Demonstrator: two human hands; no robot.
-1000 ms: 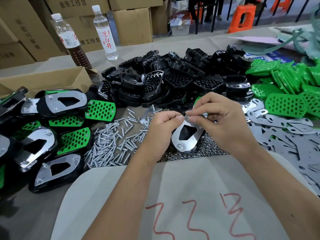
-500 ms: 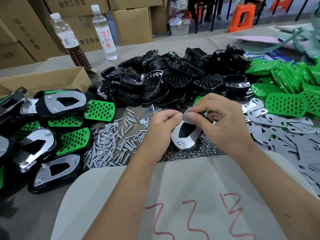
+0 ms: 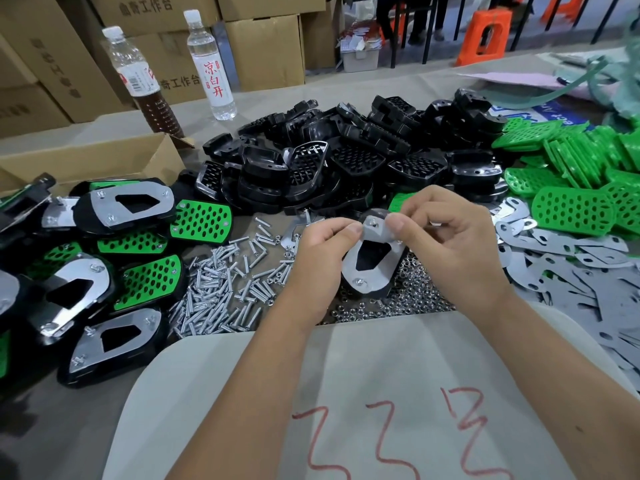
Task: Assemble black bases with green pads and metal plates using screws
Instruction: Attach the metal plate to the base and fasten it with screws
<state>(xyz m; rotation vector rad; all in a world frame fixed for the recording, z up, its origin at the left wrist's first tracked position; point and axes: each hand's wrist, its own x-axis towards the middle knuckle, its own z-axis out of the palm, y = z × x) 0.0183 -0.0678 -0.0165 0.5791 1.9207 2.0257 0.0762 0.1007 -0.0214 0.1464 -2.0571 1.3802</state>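
Observation:
Both hands hold one assembly [image 3: 369, 268] above the table: a black base with a metal plate on top and a screw at its near end. My left hand [image 3: 320, 254] pinches the plate's far end from the left. My right hand [image 3: 446, 244] pinches the same end from the right, beside a small screw or nut there. Loose screws [image 3: 225, 289] lie left of my hands and small nuts [image 3: 408, 299] lie under them. Black bases [image 3: 346, 161] are heaped behind, green pads [image 3: 571, 174] at the right, metal plates [image 3: 571, 271] at the near right.
Several finished assemblies [image 3: 114, 299] lie at the left. An open cardboard box [image 3: 104, 161] and two bottles [image 3: 211, 64] stand at the back left, with stacked cartons behind. A white sheet with red marks [image 3: 381, 393] covers the near edge.
The assembly has risen slightly and tilted so its far end faces up. Both hands' fingertips have shifted onto that far end.

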